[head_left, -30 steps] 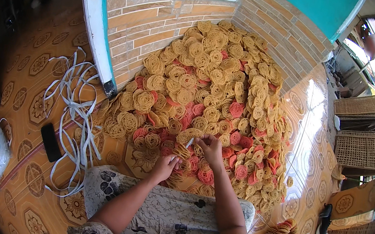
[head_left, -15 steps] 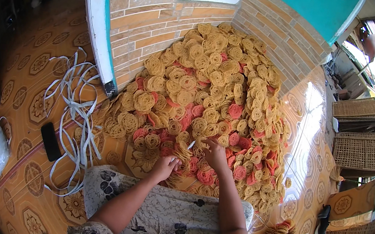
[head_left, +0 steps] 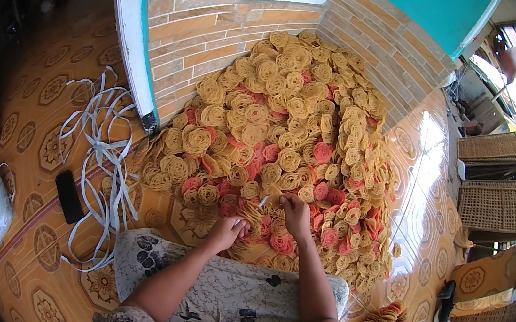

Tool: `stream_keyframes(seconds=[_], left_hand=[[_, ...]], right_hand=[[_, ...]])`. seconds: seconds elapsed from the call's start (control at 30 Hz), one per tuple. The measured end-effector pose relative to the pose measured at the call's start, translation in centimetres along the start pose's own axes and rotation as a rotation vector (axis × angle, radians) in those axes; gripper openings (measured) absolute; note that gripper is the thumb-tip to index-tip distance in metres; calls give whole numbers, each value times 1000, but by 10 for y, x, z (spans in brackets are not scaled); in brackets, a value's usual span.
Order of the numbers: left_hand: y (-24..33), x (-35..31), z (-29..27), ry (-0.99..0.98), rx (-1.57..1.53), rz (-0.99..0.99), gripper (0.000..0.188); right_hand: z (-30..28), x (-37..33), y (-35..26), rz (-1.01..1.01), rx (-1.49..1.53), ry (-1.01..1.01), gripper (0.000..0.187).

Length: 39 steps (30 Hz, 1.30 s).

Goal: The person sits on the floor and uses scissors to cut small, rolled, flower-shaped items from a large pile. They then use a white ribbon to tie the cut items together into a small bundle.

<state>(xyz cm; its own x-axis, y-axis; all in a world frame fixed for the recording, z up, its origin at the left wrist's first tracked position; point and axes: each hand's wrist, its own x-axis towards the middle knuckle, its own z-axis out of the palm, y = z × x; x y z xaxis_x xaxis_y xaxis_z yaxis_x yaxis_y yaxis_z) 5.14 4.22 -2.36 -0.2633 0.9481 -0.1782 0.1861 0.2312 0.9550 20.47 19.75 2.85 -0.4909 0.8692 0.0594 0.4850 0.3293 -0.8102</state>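
"What are your fingers doing?"

"My left hand [head_left: 224, 233] is closed around the lower part of a pale strip [head_left: 263, 202], with a small stack of golden discs [head_left: 251, 214] bunched just beyond my knuckles. The strip's bare tip pokes out past the stack, toward my other hand. My right hand [head_left: 296, 216] is just across from that tip, thumb and fingertips drawn together beside a single golden disc [head_left: 273, 196]; whether they truly pinch it, I can't tell."

"So which step is this?"

"Threading, I'd judge: discs onto the strip. The big heap [head_left: 288, 123] of golden and red ones spreads right ahead of both my hands."

"And the next move?"

"It seems to call for a steady left grip that leaves the tip clear, and right fingers that line a disc up with it. A careless push could tear the lacy weave."
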Motion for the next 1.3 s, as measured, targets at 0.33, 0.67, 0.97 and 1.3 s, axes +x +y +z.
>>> stream_keyframes(seconds=[0.33,0.67,0.97,1.3], left_hand=[[-8,4,0,52,-30,25,27],[0,1,1,-18,50,40,29],[9,-3,1,-59,92,36,29],[4,0,3,18,1,11,30]], right_hand=[[-11,44,18,-391,-444,157,26],[-13,28,13,48,29,-129,36],[-6,-2,-31,-137,50,-94,33],[-24,17,-13,-328,241,-164,34]])
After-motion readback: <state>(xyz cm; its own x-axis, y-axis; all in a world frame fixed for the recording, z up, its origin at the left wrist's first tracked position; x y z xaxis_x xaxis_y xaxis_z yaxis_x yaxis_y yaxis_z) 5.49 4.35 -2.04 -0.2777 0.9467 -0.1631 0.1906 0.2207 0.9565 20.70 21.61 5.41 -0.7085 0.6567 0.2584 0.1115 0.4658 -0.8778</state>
